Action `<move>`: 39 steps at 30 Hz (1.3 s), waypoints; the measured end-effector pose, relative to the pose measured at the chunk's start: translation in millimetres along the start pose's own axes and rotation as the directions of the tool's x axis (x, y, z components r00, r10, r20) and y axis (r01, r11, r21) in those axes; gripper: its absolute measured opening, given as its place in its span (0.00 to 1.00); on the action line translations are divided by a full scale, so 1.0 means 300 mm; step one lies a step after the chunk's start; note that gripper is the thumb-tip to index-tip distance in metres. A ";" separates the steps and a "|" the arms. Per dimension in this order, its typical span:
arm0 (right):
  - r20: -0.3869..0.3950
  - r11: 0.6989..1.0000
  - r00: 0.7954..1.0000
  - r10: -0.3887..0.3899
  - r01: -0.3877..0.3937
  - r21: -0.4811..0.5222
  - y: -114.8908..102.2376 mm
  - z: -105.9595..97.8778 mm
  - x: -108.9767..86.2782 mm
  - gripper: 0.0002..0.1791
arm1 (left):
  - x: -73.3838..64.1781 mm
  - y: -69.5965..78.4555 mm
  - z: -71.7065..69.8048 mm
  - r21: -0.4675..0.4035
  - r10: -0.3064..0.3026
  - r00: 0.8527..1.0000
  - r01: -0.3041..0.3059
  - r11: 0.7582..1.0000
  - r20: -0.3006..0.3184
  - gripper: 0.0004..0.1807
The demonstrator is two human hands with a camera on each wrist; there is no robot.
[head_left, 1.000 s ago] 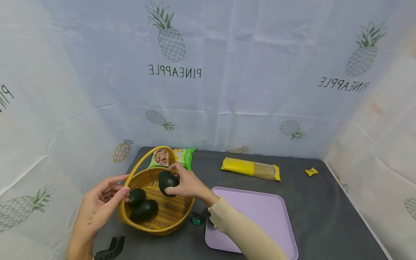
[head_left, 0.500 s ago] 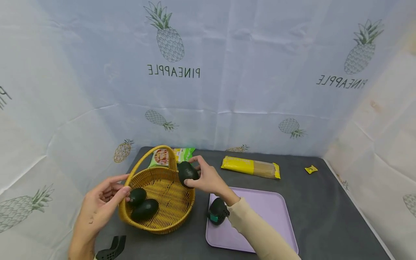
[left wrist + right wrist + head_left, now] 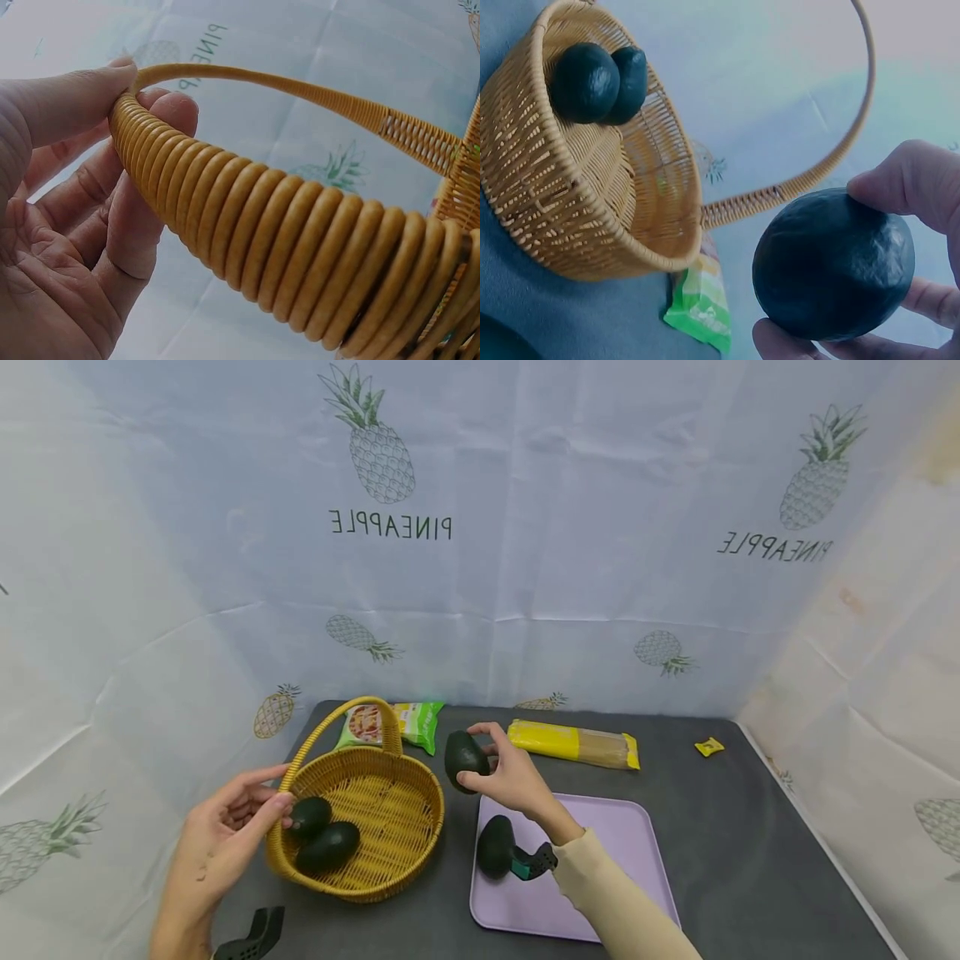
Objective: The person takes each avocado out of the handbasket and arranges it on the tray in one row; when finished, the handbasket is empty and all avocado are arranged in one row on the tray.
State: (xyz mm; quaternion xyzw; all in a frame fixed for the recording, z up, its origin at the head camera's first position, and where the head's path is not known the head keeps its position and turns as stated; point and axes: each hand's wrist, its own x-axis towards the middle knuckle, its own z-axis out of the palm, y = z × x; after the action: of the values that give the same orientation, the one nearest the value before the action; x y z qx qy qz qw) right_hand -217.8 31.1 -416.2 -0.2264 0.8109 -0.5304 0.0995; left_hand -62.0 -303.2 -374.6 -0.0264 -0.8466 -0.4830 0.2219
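Observation:
My left hand (image 3: 221, 852) pinches the handle (image 3: 247, 217) of a yellow wicker basket (image 3: 405, 852) between thumb and fingers. Inside the basket, on its left side, lie two dark green avocados, one (image 3: 328, 848) in front of the other (image 3: 309, 817). My right hand (image 3: 517, 777) grips another avocado (image 3: 832, 262), held in the air just right of the basket and over the far left corner of a lilac tray (image 3: 600, 835). One more avocado (image 3: 496, 847) rests on the tray's left side, partly behind the wrist camera mount.
Behind the basket lies a green food packet (image 3: 420, 724). A long yellow noodle packet (image 3: 573, 744) is beyond the tray, and a small yellow sachet (image 3: 708, 747) sits at the far right of the dark table (image 3: 720, 843). A printed cloth (image 3: 480, 568) hangs behind.
My right hand has lifted the avocado out of the basket and carried it right, past the rim. The avocado on the tray has come into view. My left hand stays on the handle.

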 end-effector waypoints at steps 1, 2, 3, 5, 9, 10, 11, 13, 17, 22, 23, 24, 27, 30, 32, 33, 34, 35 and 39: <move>-0.010 1.000 1.000 0.002 -0.002 0.007 0.003 -0.006 -0.003 0.35 | 0.001 0.001 -0.001 0.001 0.003 1.000 -0.003 1.000 -0.002 0.18; -0.020 1.000 1.000 0.003 -0.002 0.015 0.005 -0.011 -0.006 0.35 | 0.002 0.002 -0.001 0.002 0.007 1.000 -0.007 1.000 -0.004 0.18; -0.031 1.000 1.000 0.003 -0.003 0.021 0.008 -0.017 -0.008 0.35 | 0.003 0.002 -0.001 0.002 0.009 1.000 -0.009 1.000 -0.006 0.18; -0.053 1.000 0.999 0.006 -0.004 0.031 0.012 -0.028 -0.014 0.35 | 0.005 0.004 -0.001 0.003 0.012 1.000 -0.012 1.000 -0.008 0.18; -0.098 0.999 0.995 0.020 -0.017 0.028 0.021 -0.053 -0.031 0.36 | 0.005 0.005 0.000 0.009 0.011 1.000 -0.011 1.000 -0.013 0.18; -0.111 1.000 0.994 0.022 -0.020 0.018 0.025 -0.059 -0.036 0.36 | 0.004 0.004 0.000 0.009 0.013 1.000 -0.013 1.000 -0.014 0.18; -0.126 1.000 0.992 0.024 -0.023 0.007 0.029 -0.066 -0.043 0.36 | 0.003 0.003 0.001 0.009 0.015 1.000 -0.015 1.000 -0.015 0.18; -0.157 0.999 0.987 0.027 -0.030 -0.016 0.042 -0.077 -0.055 0.36 | 0.003 0.000 0.003 0.006 0.023 1.000 -0.023 1.000 -0.017 0.19; -0.217 0.997 0.974 0.067 -0.074 -0.024 0.073 -0.095 -0.090 0.35 | 0.003 -0.001 0.005 -0.002 0.026 0.999 -0.026 1.000 -0.018 0.19; -0.277 0.989 0.949 0.149 -0.149 0.022 0.114 -0.100 -0.144 0.35 | 0.003 0.000 0.005 0.010 0.010 1.000 -0.009 1.000 -0.027 0.19; -0.287 0.987 0.944 0.162 -0.162 0.023 0.122 -0.099 -0.155 0.35 | 0.003 0.000 0.005 0.014 0.010 1.000 -0.009 1.000 -0.029 0.19; -0.296 0.985 0.939 0.173 -0.173 0.025 0.130 -0.097 -0.166 0.35 | 0.003 -0.001 0.005 0.016 0.007 1.000 -0.007 1.000 -0.030 0.19; -0.313 0.980 0.929 0.196 -0.197 0.029 0.154 -0.088 -0.197 0.35 | 0.004 -0.001 0.002 0.017 0.008 0.999 -0.008 1.000 -0.033 0.19; -0.322 0.977 0.923 0.209 -0.209 0.036 0.179 -0.077 -0.223 0.35 | 0.003 -0.001 -0.001 0.010 0.005 1.000 -0.005 1.000 -0.030 0.19; -0.322 0.975 0.921 0.220 -0.218 0.042 0.196 -0.070 -0.239 0.35 | 0.002 -0.001 -0.001 0.013 0.003 1.000 -0.003 1.000 -0.029 0.19; -0.320 0.973 0.920 0.228 -0.225 0.048 0.204 -0.067 -0.246 0.35 | 0.001 -0.002 -0.002 0.015 0.001 1.000 -0.001 1.000 -0.028 0.19; -0.316 0.971 0.919 0.238 -0.232 0.057 0.211 -0.065 -0.254 0.35 | 0.001 -0.001 -0.001 0.016 0.000 1.000 0.000 1.000 -0.027 0.19; -0.311 0.969 0.918 0.248 -0.240 0.064 0.218 -0.062 -0.262 0.35 | 0.001 -0.001 -0.001 0.018 0.000 1.000 0.000 1.000 -0.027 0.19; -0.300 0.956 0.908 0.292 -0.279 0.089 0.241 -0.055 -0.291 0.35 | 0.003 0.001 0.001 0.026 0.000 1.000 0.001 1.000 -0.025 0.19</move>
State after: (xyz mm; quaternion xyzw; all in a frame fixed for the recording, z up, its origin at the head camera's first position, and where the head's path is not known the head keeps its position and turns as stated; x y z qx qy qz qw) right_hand -166.6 110.0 -481.6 -0.0172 0.8289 -0.5567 0.0524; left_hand -63.0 -302.9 -374.2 -0.0173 -0.8499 -0.4724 0.2326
